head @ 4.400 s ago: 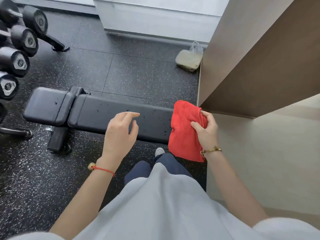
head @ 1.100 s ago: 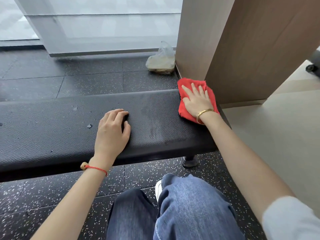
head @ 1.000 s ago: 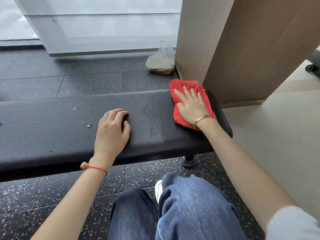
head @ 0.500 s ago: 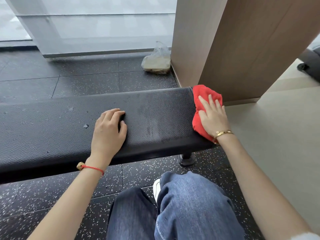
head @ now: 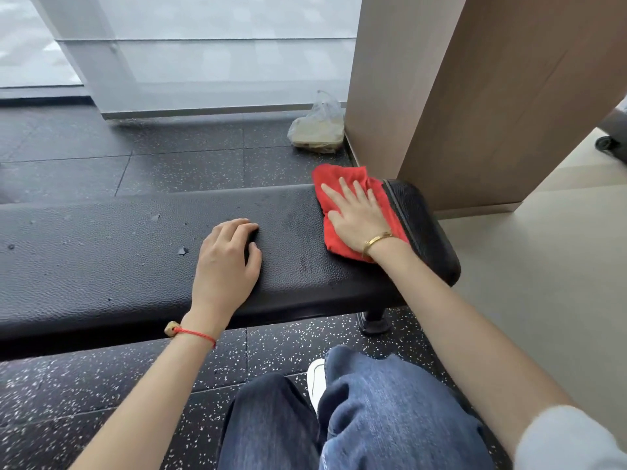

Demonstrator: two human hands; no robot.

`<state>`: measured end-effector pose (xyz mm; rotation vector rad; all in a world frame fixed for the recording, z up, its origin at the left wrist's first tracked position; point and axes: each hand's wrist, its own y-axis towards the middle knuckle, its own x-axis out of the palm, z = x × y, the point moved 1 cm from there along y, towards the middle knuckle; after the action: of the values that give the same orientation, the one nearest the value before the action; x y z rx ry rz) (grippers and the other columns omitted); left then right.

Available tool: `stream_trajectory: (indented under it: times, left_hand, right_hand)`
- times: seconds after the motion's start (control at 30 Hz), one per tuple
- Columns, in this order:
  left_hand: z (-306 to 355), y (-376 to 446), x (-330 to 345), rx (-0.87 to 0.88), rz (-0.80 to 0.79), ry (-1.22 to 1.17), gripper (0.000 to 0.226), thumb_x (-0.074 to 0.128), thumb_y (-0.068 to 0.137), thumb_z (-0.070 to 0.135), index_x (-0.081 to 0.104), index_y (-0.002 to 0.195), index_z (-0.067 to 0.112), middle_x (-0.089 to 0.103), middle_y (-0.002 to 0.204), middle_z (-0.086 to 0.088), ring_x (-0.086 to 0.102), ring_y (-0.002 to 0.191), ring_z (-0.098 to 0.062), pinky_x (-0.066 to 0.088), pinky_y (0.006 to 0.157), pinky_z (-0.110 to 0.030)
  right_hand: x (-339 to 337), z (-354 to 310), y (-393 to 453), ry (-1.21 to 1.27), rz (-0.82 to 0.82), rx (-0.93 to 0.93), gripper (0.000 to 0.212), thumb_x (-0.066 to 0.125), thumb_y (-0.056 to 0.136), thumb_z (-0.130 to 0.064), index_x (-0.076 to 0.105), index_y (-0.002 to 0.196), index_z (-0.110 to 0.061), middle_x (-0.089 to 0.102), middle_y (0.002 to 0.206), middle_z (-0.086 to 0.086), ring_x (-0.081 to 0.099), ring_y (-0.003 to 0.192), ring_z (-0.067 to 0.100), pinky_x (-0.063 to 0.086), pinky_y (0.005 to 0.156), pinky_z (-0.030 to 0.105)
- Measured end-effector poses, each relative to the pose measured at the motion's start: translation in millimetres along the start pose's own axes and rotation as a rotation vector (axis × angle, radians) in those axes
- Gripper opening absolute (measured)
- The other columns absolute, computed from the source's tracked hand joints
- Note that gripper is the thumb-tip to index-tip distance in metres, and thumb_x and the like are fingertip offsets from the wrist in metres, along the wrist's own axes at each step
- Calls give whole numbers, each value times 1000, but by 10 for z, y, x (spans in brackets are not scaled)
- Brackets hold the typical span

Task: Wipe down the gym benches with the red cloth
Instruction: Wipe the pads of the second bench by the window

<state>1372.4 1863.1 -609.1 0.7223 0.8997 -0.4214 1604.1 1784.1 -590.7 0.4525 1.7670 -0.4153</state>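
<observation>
A black padded gym bench point(head: 101, 259) runs across the view from the left edge to the right of centre. The red cloth point(head: 334, 184) lies flat on the bench top close to its right end. My right hand point(head: 356, 215) presses down on the cloth with straight, spread fingers. My left hand point(head: 227, 262) rests on the bench's near half, fingers bent at the tips and holding nothing. Small specks and droplets dot the pad to the left of my left hand.
A wood-panelled column point(head: 475, 96) stands right behind the bench's right end. A plastic bag point(head: 317, 130) sits on the speckled rubber floor at the column's base. A frosted glass wall point(head: 203, 62) runs behind. My knees point(head: 339, 418) are below the bench.
My right hand has slid the red cloth left, from over the bench's right end back onto the top. My left hand has stayed in place on the pad.
</observation>
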Motion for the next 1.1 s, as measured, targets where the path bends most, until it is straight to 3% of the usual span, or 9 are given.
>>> stream_trajectory:
  times: [0.17, 0.3, 0.43, 0.57, 0.7, 0.83, 0.97, 1.1]
  left_hand:
    - [-14, 8, -12, -5, -20, -7, 31, 57, 91, 11, 63, 121, 10, 61, 127, -7, 52, 123, -27, 41, 107, -42]
    - [-4, 2, -27, -3, -21, -2, 31, 56, 91, 12, 63, 122, 9, 61, 128, -7, 51, 124, -27, 41, 107, -41]
    - [15, -1, -30, -15, -18, 2, 31, 55, 92, 13, 63, 122, 8, 61, 128, -7, 51, 124, -26, 41, 107, -41]
    - [15, 12, -27, -15, -17, -4, 31, 56, 91, 12, 63, 121, 9, 62, 127, -7, 52, 123, -27, 41, 107, -41]
    - [-2, 15, -13, -7, -11, -7, 31, 56, 90, 12, 63, 120, 9, 62, 126, -6, 53, 121, -26, 41, 107, -41]
    - [1, 5, -19, -12, -12, -4, 31, 55, 91, 13, 63, 120, 9, 62, 126, -6, 52, 122, -26, 41, 107, -40]
    - [19, 6, -38, -24, -7, -2, 31, 55, 91, 13, 63, 120, 9, 62, 126, -6, 52, 122, -25, 41, 107, -39]
    - [24, 16, -34, -12, -9, -11, 30, 56, 89, 11, 64, 118, 8, 63, 124, -6, 54, 121, -26, 42, 106, -40]
  right_hand:
    - [155, -175, -744, 11, 35, -326, 57, 33, 94, -37, 20, 150, -39, 13, 162, -2, 7, 150, 22, -2, 122, 40]
    - [2, 243, -612, 23, 24, -158, 55, 37, 98, -32, 20, 150, -39, 10, 162, -3, 5, 150, 21, -2, 122, 41]
    - [-57, 78, -82, -19, 17, 15, 55, 30, 100, -33, 14, 152, -36, 1, 163, 0, 0, 150, 25, -5, 121, 41]
    - [70, -335, -171, -21, 14, -158, 57, 33, 99, -32, 13, 153, -35, 3, 163, 1, 0, 150, 25, -5, 121, 41]
    - [120, -233, -764, 16, 55, -350, 57, 34, 95, -35, 21, 151, -37, 11, 162, -2, 5, 150, 20, -7, 121, 34]
    - [0, 121, -643, 52, 14, -225, 56, 38, 97, -29, 23, 150, -37, 11, 162, -3, 4, 150, 20, -4, 122, 37]
    - [-28, -169, -45, 6, 16, -2, 55, 31, 100, -31, 15, 153, -33, 3, 163, 2, 0, 150, 25, -4, 121, 43]
    - [179, -592, -280, 2, 41, -226, 58, 35, 97, -32, 17, 152, -35, 6, 163, 2, 2, 150, 24, -4, 122, 42]
